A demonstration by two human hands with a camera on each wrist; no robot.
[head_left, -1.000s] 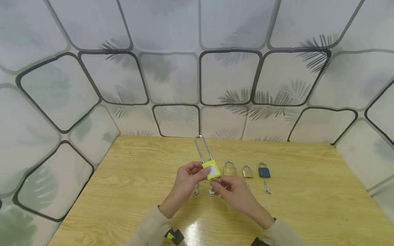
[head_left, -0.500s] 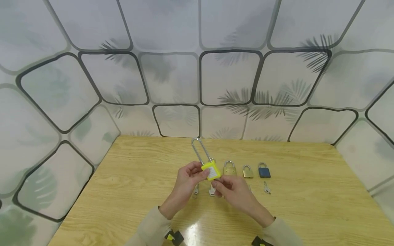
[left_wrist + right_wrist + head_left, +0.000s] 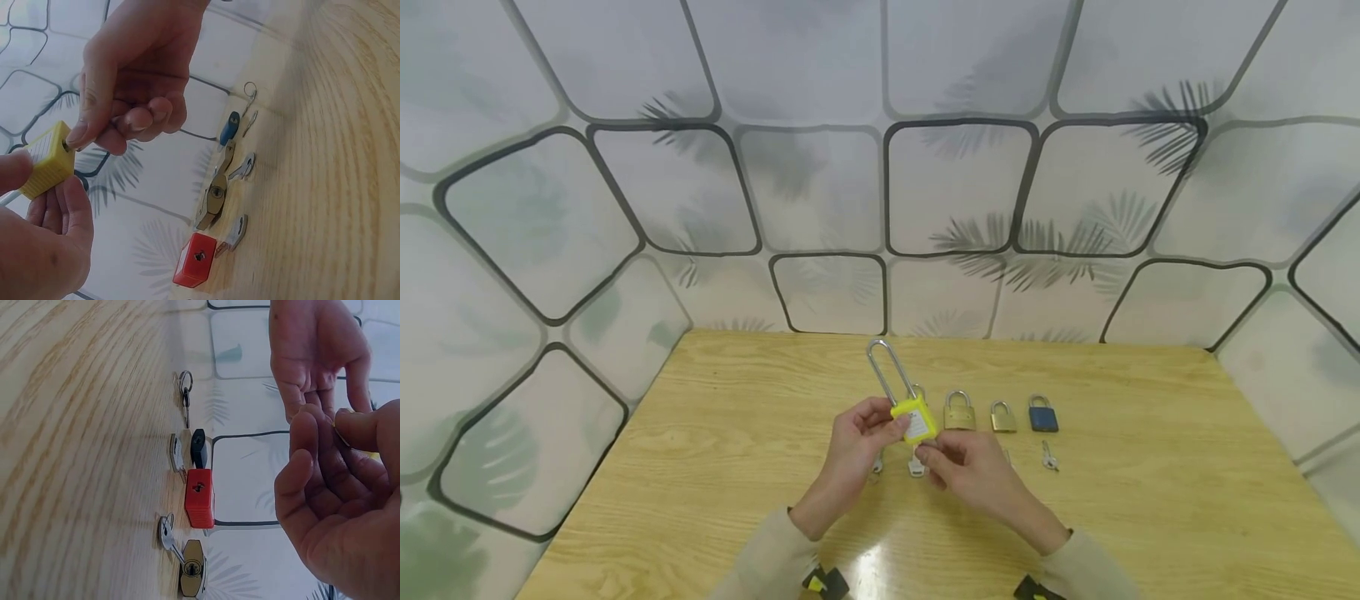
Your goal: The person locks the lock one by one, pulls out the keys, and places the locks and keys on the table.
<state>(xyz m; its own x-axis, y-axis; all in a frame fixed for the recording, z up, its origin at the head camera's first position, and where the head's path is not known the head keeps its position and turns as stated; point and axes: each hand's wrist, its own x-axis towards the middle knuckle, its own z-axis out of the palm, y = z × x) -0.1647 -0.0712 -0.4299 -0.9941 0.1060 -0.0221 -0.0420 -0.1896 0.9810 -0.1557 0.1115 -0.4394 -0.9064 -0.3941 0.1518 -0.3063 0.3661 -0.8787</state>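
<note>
My left hand (image 3: 850, 450) holds a yellow padlock (image 3: 914, 419) by its body, thumb across the white label. Its long steel shackle (image 3: 891, 371) points up and leans left. At the padlock's underside, my right hand (image 3: 973, 471) pinches a small metal key (image 3: 342, 436), mostly hidden by the thumb and fingers. In the left wrist view the right thumb tip is right at the keyhole of the yellow body (image 3: 50, 161). Both hands are raised above the wooden table (image 3: 737, 467).
Beyond the hands stand a red padlock (image 3: 195, 259), brass padlocks (image 3: 959, 416) (image 3: 1003, 420) and a blue padlock (image 3: 1043, 418) in a row. Keys (image 3: 1049, 457) (image 3: 917, 467) lie in front of them. A patterned curtain (image 3: 820, 192) encloses the table's back and sides.
The yellow padlock has dipped slightly and its shackle leans further left. Both hands keep their hold, and the right fingers have shifted a little at the padlock's underside.
</note>
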